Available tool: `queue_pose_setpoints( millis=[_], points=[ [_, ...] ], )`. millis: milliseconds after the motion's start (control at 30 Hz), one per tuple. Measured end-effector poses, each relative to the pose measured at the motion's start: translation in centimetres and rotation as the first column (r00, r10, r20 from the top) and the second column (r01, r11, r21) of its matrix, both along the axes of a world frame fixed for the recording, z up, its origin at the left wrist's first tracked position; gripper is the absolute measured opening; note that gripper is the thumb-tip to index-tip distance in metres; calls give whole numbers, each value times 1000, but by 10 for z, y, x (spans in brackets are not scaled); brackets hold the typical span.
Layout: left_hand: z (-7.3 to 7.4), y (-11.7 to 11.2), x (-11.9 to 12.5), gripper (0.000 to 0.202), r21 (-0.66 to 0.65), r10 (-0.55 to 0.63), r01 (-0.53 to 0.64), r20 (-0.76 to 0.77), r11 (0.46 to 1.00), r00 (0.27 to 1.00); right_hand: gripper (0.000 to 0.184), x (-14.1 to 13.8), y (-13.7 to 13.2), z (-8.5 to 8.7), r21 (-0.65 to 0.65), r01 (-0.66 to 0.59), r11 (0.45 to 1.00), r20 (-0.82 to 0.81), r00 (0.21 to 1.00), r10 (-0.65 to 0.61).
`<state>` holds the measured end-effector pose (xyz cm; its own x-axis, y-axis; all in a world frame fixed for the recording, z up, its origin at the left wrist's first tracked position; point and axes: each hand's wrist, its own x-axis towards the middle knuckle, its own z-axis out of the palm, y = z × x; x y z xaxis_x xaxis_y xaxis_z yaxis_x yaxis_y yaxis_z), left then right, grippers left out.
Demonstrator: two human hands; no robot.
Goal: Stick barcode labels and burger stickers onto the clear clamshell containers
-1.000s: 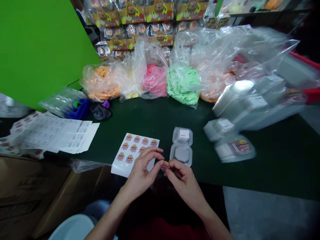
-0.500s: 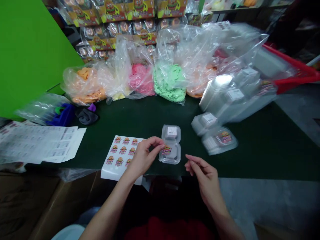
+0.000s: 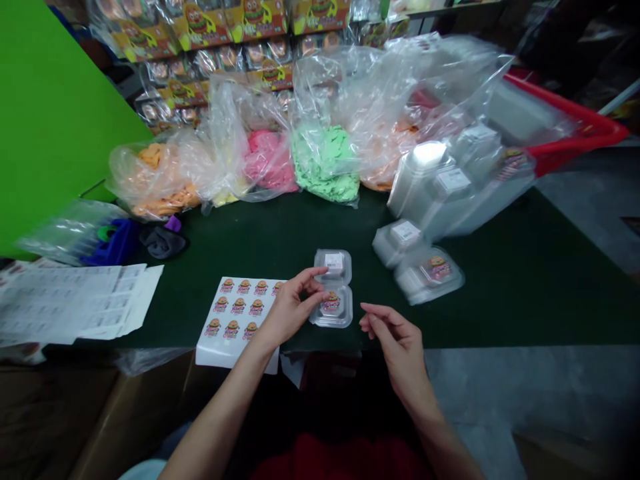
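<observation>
My left hand (image 3: pixel 293 308) is over a small open clear plastic clamshell box (image 3: pixel 345 319). Its thumb and index finger are apart, the thumb tip at the edge of a burger-character sticker (image 3: pixel 331 302) on the box's near half. Above the sticker, the far half carries a white barcode label (image 3: pixel 334 261). A white sheet of the same stickers (image 3: pixel 235 319) lies partly under my left hand and forearm. Right of the box, my right hand (image 3: pixel 397 337) hovers with thumb and curled fingers drawn together; nothing shows between them.
Two more clear boxes (image 3: pixel 429 275) lie to the right, before a stack of nested clear boxes (image 3: pixel 425 180) and a red crate (image 3: pixel 575 143). Bags of orange, pink and green material (image 3: pixel 327 163) line the back. Label sheets (image 3: pixel 85 300) and a blue tape dispenser (image 3: pixel 113 243) are at left.
My left index finger has lifted off the sticker, which now lies on the box's near half. The view has shifted slightly; my right hand stays beside the box.
</observation>
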<state>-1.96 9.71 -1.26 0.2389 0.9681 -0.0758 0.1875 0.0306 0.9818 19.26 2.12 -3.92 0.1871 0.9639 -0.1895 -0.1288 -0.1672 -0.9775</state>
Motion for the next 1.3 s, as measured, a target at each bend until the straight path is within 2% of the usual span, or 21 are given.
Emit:
queue_pose_setpoints(
  millis=[133,233,333,433,533,667,767,833,900,1033,1133,1300],
  points=[
    [-5,0,0,44,22,-15,15,-36,1000,999,21,-8,2,6,113,-72,991,105,993,61],
    [-6,0,-1,43,60,-17,22,-93,998,996,25,-15,5,8,209,-183,961,285,951,119],
    [-5,-1,-1,44,93,-9,23,-140,995,990,31,-21,7,3,271,-261,927,446,887,119],
    [-5,-6,1,42,135,9,15,-175,991,985,36,-25,8,-5,304,-300,904,538,837,97],
    [-8,-12,6,39,231,58,-3,-231,973,971,40,-25,9,-10,304,-336,892,601,794,94],
    [-17,-22,9,49,361,286,-168,-305,917,908,36,-24,7,-10,300,-316,900,585,806,89],
    [-27,-34,7,44,352,405,-294,-302,889,863,33,-22,6,-9,268,-222,937,501,863,61],
    [-34,-43,6,37,282,386,-304,-311,910,868,38,-22,7,-10,207,-180,962,442,894,72],
    [-38,-52,9,37,218,338,-278,-325,936,883,48,-23,9,-12,142,-208,968,411,902,133],
    [-38,-65,23,42,188,273,-221,-330,957,904,65,-24,11,-16,109,-250,962,430,884,182],
    [-35,-74,32,45,174,252,-202,-351,964,902,62,-19,7,-14,97,-236,967,444,879,171],
    [-36,-92,35,55,166,221,-166,-411,972,884,64,-7,-4,-12,49,-297,954,445,861,246]
  ],
)
